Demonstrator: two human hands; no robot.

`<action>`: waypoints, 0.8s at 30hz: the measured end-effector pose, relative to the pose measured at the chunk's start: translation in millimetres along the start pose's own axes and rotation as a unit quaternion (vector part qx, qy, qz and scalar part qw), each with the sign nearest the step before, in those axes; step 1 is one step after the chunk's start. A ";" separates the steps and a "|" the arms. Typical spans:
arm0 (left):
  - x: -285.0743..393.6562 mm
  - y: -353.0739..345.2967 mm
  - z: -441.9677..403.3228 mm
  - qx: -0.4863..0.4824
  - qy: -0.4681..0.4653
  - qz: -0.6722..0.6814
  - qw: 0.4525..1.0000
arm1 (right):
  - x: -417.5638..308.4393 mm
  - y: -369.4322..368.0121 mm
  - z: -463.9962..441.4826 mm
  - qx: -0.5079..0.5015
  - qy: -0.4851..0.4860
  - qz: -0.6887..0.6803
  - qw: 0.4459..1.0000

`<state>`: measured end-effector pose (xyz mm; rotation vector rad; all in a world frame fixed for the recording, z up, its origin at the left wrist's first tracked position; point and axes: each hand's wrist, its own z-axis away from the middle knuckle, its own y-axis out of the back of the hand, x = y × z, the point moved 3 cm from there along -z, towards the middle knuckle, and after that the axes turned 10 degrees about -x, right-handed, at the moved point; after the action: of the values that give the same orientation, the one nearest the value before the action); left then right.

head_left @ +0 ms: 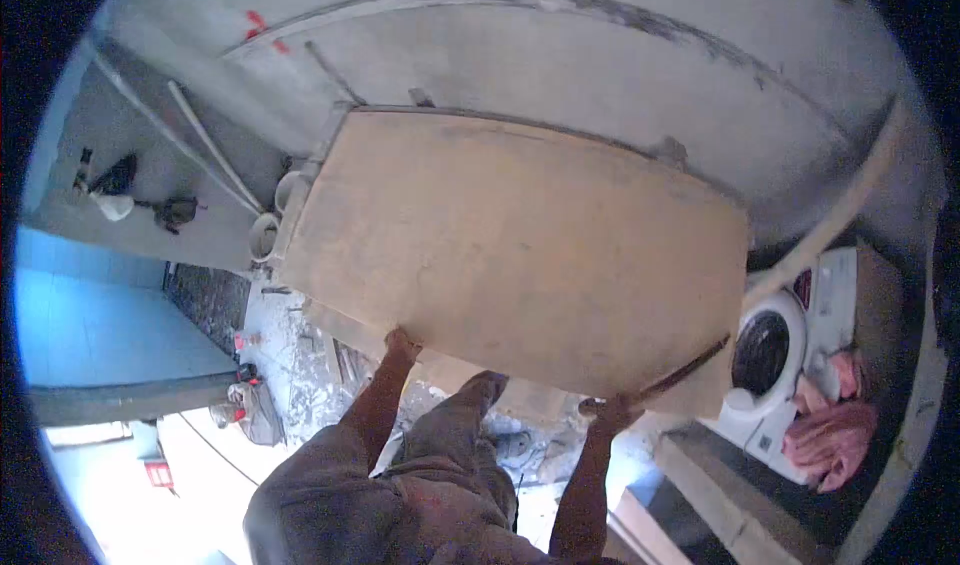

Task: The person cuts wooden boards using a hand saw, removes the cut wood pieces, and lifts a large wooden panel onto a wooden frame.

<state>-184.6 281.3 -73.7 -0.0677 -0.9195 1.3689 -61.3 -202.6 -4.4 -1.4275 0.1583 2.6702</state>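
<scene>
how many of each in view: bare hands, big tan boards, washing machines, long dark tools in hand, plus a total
Bare hands: 2 (left hand, right hand)
Big tan board: 1
Washing machine: 1
Long dark tool, in the right hand: 1
Total: 5

Board (520,255) (washer (765,350) to its right)

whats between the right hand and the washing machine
A long thin dark tool, slanting from the right hand, and the corner of the large board before the washing machine, in the head view.
</scene>
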 end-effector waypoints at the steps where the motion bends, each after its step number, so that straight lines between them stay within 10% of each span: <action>1: -0.9 -0.8 -2.4 -0.004 -0.008 0.005 1.000 | -20.0 -12.9 15.4 0.044 0.111 -0.089 0.989; 2: -2.7 -0.5 -3.9 -0.008 -0.016 0.010 1.000 | -37.7 -17.2 31.7 0.093 0.217 -0.177 0.956; 9: 4.1 -25.0 12.7 -0.178 -0.111 0.038 0.977 | -57.4 -10.6 53.5 0.184 0.170 -0.088 0.964; 10: 11.0 -52.5 34.0 -0.025 -0.121 0.008 0.992 | -61.3 -11.1 55.7 0.183 0.177 -0.087 0.963; 24: 7.4 -46.7 1.6 -0.034 -0.037 0.045 0.998 | -35.5 -7.9 9.0 0.137 0.125 -0.059 0.981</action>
<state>-148.6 274.9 -43.6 -0.1119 -1.0364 1.4318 -47.9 -195.3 29.8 -1.6158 0.4290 2.2626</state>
